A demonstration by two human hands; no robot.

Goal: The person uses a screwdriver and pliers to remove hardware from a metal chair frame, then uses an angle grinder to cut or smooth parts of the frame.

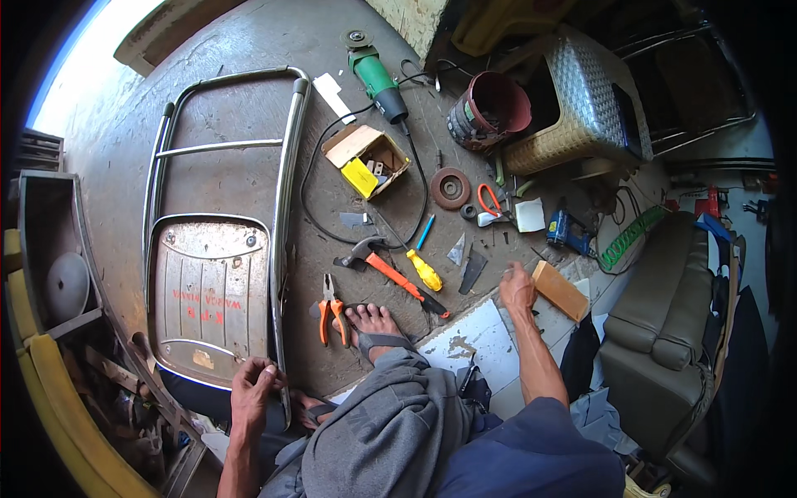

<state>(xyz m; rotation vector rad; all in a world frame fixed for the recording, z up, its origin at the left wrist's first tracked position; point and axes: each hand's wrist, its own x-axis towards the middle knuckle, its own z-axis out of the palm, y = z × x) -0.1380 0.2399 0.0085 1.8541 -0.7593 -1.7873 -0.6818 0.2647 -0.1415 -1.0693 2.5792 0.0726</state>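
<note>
A metal folding chair (212, 290) with a worn, rusty seat panel lies on the floor at my left. My left hand (251, 390) is closed, thumb against bent fingers, at the panel's lower edge beside the chrome tube; whatever it pinches is hidden. My right hand (517, 288) reaches down to the floor beside an orange-brown block (561, 291). Its fingers are drawn together, and anything between them is too small to make out. Just beyond lie a few small screws (485, 244) and a dark flat blade (473, 271).
Before my foot lie orange-handled pliers (332, 311), a hammer (386, 270) and a yellow screwdriver (424, 270). Farther off are an open carton (340, 149), a green angle grinder (375, 79) with its cord, a bucket (465, 124) and a blue drill (567, 231). A dark cushioned seat (652, 324) stands right.
</note>
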